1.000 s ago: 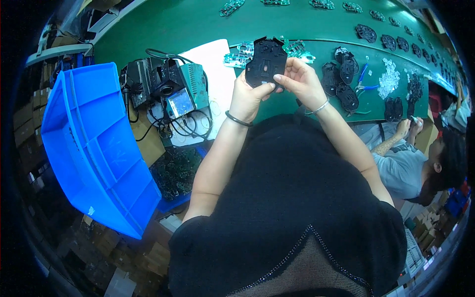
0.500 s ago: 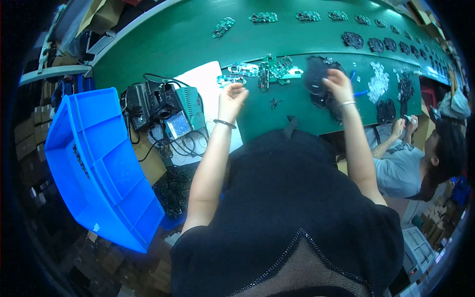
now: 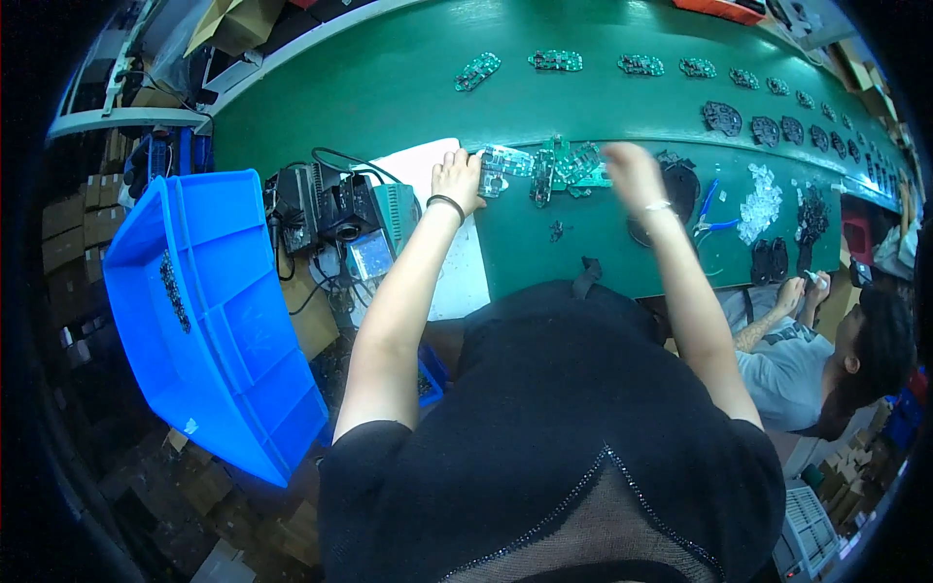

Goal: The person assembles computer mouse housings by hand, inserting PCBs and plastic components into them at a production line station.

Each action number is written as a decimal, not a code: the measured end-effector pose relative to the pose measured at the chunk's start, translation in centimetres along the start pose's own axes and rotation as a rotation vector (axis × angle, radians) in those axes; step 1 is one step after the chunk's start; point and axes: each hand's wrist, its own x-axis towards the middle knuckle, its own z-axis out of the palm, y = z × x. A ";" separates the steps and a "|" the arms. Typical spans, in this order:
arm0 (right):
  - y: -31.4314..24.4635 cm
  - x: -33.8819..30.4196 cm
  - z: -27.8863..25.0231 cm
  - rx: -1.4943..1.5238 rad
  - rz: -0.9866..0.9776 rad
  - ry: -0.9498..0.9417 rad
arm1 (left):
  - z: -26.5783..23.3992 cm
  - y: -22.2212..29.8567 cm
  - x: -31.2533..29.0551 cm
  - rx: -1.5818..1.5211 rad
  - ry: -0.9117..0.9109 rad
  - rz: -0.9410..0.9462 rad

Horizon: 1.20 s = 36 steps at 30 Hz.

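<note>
My left hand (image 3: 457,182) rests at the left end of a cluster of green circuit boards, with its fingers and thumb closed round the edge of one circuit board (image 3: 493,183). Another board (image 3: 507,160) lies just behind that one. More boards are piled at the cluster's right side (image 3: 583,167). My right hand (image 3: 634,180) is over the bench between this pile and some round black plastic parts (image 3: 679,185). Motion smears its fingers, so their grip is unclear. Small dark bits, perhaps screws (image 3: 557,230), lie on the green bench (image 3: 525,262) in front of the boards.
Blue-handled pliers (image 3: 714,219) and clear plastic pieces (image 3: 762,206) lie to the right. Rows of boards (image 3: 557,61) and black parts (image 3: 722,119) line the far side. Left stand a soldering station (image 3: 335,209) and blue crate (image 3: 228,291). A co-worker (image 3: 792,360) sits right.
My left hand has come down onto the end of a circuit board. My right hand has moved left, from the black parts toward the board pile. The view has shifted slightly.
</note>
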 end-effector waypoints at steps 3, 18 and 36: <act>-5.7 3.7 5.4 -0.085 -0.187 -0.216 | 0.3 -0.4 0.0 -0.007 0.004 0.062; -7.2 7.4 10.3 -0.190 -0.240 -0.494 | -3.3 -12.4 11.8 -1.195 0.227 -1.015; -10.8 25.2 18.4 -0.266 -0.360 -0.407 | -3.5 -18.5 15.5 -1.114 0.392 -1.606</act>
